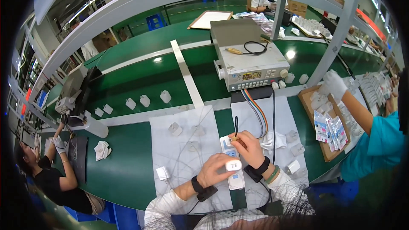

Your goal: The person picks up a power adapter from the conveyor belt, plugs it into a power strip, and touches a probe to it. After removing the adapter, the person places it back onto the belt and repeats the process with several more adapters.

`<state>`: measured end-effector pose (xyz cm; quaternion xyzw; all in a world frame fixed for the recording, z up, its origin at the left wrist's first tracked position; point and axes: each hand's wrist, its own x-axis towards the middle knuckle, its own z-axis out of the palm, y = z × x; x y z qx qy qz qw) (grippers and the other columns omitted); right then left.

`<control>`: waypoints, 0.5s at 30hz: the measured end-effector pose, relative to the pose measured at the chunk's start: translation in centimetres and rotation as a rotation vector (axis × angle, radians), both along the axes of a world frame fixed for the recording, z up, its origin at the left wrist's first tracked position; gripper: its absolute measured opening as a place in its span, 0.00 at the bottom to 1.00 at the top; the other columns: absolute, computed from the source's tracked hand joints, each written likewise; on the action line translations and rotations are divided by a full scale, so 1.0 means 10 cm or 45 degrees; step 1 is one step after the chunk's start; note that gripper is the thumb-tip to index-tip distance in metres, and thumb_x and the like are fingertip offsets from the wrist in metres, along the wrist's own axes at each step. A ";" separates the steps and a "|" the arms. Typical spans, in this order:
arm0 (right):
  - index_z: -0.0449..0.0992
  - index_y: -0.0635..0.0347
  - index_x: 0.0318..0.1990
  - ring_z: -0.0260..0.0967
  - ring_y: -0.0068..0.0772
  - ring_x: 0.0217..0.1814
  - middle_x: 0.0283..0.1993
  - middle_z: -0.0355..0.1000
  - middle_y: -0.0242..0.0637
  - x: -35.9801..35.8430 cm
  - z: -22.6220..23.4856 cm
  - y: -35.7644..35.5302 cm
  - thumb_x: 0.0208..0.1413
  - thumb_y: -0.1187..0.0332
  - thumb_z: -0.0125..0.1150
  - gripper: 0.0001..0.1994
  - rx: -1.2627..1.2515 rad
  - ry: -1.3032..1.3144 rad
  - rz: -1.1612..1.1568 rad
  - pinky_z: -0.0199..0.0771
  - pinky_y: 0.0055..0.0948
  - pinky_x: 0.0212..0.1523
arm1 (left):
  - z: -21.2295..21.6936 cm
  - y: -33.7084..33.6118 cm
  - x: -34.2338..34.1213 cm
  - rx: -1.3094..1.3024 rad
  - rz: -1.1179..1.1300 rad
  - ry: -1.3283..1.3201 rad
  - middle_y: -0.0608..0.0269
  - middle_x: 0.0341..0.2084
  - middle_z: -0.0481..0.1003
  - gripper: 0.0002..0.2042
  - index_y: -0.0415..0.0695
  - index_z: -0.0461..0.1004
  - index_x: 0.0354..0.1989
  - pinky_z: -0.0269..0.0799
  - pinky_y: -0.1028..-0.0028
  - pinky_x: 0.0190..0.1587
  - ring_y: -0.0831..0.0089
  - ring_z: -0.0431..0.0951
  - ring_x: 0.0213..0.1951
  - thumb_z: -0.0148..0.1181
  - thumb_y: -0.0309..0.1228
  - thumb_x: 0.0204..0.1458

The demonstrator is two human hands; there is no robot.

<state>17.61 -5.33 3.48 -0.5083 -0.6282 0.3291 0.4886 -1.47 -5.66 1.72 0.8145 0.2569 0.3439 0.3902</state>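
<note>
My left hand (216, 168) grips a small white charger adapter (233, 165) and presses it onto a long white test strip (235, 179) lying on the pale mat (179, 162). My right hand (248, 145) pinches a small brass-coloured plug (234, 137) at the end of a black cable, at the strip's far end. Both wrists wear black straps with cords.
A grey test instrument (249, 70) with a ribbon cable stands behind the mat. Several white adapters lie on the mat and along the green conveyor belt (140, 81). A cloth (273, 140) lies to the right. A co-worker's gloved hand (334, 83) reaches over a cardboard tray (328, 153); another person (55, 174) sits at left.
</note>
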 end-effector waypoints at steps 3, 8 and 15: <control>0.76 0.61 0.45 0.64 0.22 0.26 0.32 0.65 0.34 0.05 -0.04 0.03 0.56 0.71 0.60 0.10 0.011 -0.042 -0.022 0.67 0.21 0.30 | 0.40 0.32 -0.06 0.027 0.274 -0.226 0.59 0.41 0.75 0.22 0.47 0.73 0.52 0.68 0.67 0.48 0.63 0.73 0.43 0.63 0.26 0.45; 0.76 0.61 0.45 0.65 0.24 0.27 0.31 0.65 0.34 0.02 -0.02 0.03 0.55 0.71 0.61 0.11 0.085 -0.061 -0.007 0.67 0.22 0.30 | 1.00 1.60 -0.04 0.458 0.317 0.416 0.55 0.40 0.75 0.21 0.45 0.73 0.50 0.70 0.66 0.47 0.58 0.74 0.44 0.63 0.26 0.43; 0.76 0.60 0.45 0.66 0.25 0.27 0.31 0.65 0.34 0.06 -0.03 -0.01 0.55 0.70 0.62 0.11 0.088 -0.036 0.019 0.67 0.23 0.30 | 0.38 2.60 0.45 0.479 0.264 1.365 0.58 0.33 0.78 0.14 0.50 0.76 0.40 0.74 0.59 0.40 0.57 0.77 0.41 0.62 0.29 0.41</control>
